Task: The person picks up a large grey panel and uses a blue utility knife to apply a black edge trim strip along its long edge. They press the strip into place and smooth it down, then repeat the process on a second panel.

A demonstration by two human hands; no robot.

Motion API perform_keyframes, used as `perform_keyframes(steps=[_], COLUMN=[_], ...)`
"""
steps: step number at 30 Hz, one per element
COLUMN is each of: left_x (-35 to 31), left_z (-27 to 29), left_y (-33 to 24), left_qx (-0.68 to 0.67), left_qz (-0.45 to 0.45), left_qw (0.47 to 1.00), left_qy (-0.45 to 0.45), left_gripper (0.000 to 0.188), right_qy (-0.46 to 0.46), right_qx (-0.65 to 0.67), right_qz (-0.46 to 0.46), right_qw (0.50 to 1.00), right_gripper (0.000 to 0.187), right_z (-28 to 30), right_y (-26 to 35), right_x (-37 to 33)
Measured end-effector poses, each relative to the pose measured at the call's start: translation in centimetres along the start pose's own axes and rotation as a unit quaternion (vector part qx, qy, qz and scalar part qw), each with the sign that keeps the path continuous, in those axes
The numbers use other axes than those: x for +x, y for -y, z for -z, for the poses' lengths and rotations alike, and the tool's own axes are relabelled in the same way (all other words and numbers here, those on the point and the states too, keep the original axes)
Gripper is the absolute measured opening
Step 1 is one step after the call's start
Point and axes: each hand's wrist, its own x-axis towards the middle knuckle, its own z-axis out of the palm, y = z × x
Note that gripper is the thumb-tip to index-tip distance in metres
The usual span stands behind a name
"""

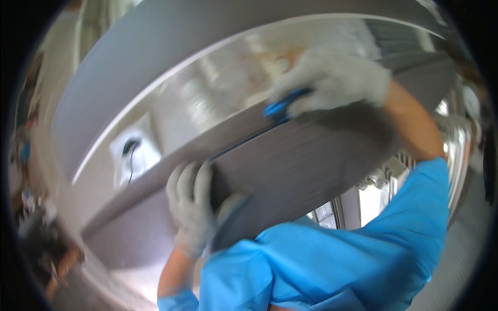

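My right hand (332, 80), in a pale glove and blurred by motion, is closed around a small blue hand tool (285, 103). Its kind is hard to make out. The tool's lower end is at the upper long edge of a dark grey panel (301, 166), where a thin dark line runs leftward. My left hand (192, 202), also gloved, is at the left end of that panel. Its fingers point up and away, with the thumb apart on the panel side, and it appears to grip the panel's end. Part of the grip is hidden.
A long curved grey piece with a light edge (171, 46) arches across the far side. Beyond the left hand lies a white packet (135, 150) with a black item and thin cord. Clear wrapped material (199, 98) lies behind the panel. Another person's arm (67, 264) shows at lower left.
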Motion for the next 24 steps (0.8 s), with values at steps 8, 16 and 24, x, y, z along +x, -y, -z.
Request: perform_keyframes(steps=[8, 16, 24], left_x=[0.5, 0.0, 0.6], left_z=[-1.4, -1.6, -1.1], left_y=[0.9, 1.5, 1.1], left_qx=[0.037, 0.045, 0.032], left_qz=[-0.026, -0.003, 0.014], left_qw=[0.998, 0.999, 0.999], left_qy=[-0.036, -0.025, 0.008], left_gripper=[0.087, 0.085, 0.092], right_qy=[0.042, 0.057, -0.028], right_qx=[-0.124, -0.149, -0.106], right_qz=[0.067, 0.094, -0.150], right_qw=[0.989, 0.983, 0.983], right_gripper=[0.019, 0.019, 0.024], right_z=[-2.1, -3.2, 2.9], right_y=[2.1, 4.7, -2.3], right_x=[8.1, 10.4, -7.3])
